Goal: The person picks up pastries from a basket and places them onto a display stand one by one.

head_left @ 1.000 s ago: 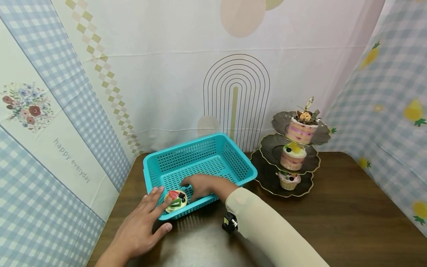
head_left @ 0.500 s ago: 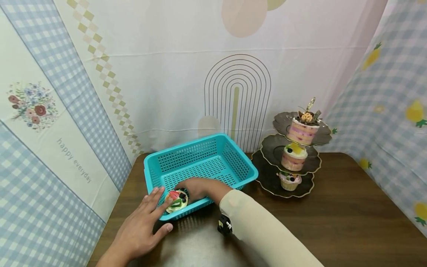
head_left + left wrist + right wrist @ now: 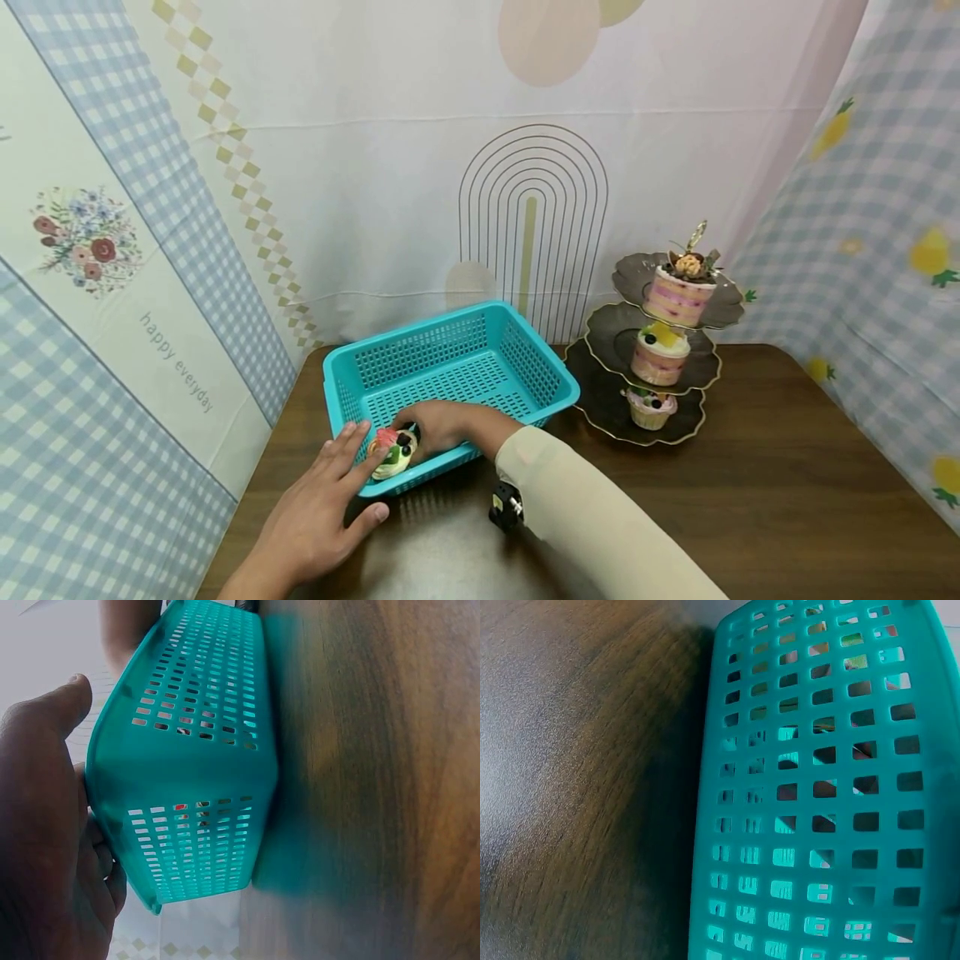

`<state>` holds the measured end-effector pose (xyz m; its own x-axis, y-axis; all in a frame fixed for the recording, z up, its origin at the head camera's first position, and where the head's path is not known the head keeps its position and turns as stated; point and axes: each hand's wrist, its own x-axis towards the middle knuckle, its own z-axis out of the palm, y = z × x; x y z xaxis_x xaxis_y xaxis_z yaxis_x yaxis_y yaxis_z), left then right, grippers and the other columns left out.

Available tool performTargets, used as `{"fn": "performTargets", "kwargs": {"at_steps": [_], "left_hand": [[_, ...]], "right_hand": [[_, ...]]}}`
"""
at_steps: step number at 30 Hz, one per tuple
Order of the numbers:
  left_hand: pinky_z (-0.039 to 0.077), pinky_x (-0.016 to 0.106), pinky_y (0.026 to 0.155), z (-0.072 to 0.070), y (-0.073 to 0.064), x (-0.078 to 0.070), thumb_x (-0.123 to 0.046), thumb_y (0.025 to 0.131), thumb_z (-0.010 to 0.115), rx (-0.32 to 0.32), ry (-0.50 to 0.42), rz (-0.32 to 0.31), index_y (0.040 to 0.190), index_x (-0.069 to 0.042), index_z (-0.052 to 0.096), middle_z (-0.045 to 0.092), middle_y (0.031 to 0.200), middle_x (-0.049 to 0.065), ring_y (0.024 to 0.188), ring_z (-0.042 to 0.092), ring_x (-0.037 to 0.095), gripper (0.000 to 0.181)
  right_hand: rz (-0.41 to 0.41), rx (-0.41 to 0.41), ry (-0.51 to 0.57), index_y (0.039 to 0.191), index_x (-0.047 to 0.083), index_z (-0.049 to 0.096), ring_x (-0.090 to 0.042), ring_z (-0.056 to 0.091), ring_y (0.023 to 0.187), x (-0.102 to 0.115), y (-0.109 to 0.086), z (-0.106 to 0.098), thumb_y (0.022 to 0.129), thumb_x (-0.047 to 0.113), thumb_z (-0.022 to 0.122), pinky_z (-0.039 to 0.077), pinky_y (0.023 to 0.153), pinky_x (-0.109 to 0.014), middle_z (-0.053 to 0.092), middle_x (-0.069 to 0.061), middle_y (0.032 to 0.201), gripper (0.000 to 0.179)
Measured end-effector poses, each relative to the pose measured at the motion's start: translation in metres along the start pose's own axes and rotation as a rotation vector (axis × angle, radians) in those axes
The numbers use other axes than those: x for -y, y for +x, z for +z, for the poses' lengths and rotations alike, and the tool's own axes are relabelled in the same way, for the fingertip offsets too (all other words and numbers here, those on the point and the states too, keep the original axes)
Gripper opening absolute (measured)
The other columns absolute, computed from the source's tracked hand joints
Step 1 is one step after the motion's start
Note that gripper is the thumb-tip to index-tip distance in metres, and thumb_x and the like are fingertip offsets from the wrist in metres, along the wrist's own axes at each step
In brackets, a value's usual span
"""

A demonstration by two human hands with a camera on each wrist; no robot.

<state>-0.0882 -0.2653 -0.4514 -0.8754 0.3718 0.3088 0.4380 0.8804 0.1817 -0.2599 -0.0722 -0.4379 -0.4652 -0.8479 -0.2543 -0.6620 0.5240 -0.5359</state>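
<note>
A turquoise plastic basket (image 3: 472, 379) sits on the table, with a fruit-topped cupcake (image 3: 395, 458) in its near left corner. Strawberry, kiwi and dark berries show on its cream top, which is tilted. My right hand (image 3: 442, 425) reaches over the near rim and grips the cupcake from its right side; the fingertips are partly hidden. My left hand (image 3: 311, 504) rests on the basket's left corner with straight fingers, the thumb spread outside. In the left wrist view, that hand (image 3: 45, 817) lies along the rim of the basket (image 3: 172, 776).
To the right, a three-tier dark stand (image 3: 592, 400) with gold edges bears a layered cake (image 3: 678, 296) on top, a fruit-topped cake (image 3: 660, 358) mid-level and a cupcake (image 3: 650, 408) below. Patterned cloths (image 3: 382, 208) hang behind and beside the wooden table (image 3: 780, 467).
My right hand has moved left inside the basket and taken hold of the cupcake, which has tipped in place. My left hand has stayed on the basket's corner.
</note>
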Motion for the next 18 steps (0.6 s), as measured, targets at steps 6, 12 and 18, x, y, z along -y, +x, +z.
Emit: {"fn": "performTargets", "kwargs": {"at_steps": [6, 12, 18], "left_hand": [[-0.001, 0.023, 0.125, 0.000, -0.001, 0.000, -0.046, 0.097, 0.070, -0.019, 0.004, 0.016, 0.157, -0.018, 0.046, 0.021, 0.169, 0.006, 0.154, 0.022, 0.029, 0.071], [-0.001, 0.022, 0.125, 0.000, -0.002, 0.001, -0.047, 0.096, 0.070, -0.018, 0.000, 0.016, 0.156, -0.018, 0.048, 0.021, 0.169, 0.006, 0.154, 0.022, 0.029, 0.069], [-0.003, 0.021, 0.124, -0.001, -0.001, 0.000, -0.048, 0.098, 0.067, 0.007, -0.009, -0.005, 0.155, -0.018, 0.050, 0.020, 0.169, 0.006, 0.155, 0.020, 0.029, 0.067]], "right_hand": [[-0.020, -0.007, 0.109, 0.131, 0.007, 0.065, -0.002, 0.060, 0.094, -0.002, -0.001, -0.001, 0.087, 0.021, 0.085, 0.053, 0.081, -0.017, 0.065, 0.007, 0.108, 0.051], [-0.024, -0.019, 0.179, 0.129, 0.008, 0.064, -0.002, 0.062, 0.092, -0.006, -0.004, -0.002, 0.085, 0.018, 0.086, 0.054, 0.081, -0.018, 0.066, 0.009, 0.105, 0.050], [-0.001, -0.063, 0.241, 0.125, 0.009, 0.064, -0.004, 0.064, 0.088, -0.013, -0.015, -0.011, 0.082, 0.019, 0.089, 0.056, 0.078, -0.021, 0.068, 0.009, 0.100, 0.051]]}}
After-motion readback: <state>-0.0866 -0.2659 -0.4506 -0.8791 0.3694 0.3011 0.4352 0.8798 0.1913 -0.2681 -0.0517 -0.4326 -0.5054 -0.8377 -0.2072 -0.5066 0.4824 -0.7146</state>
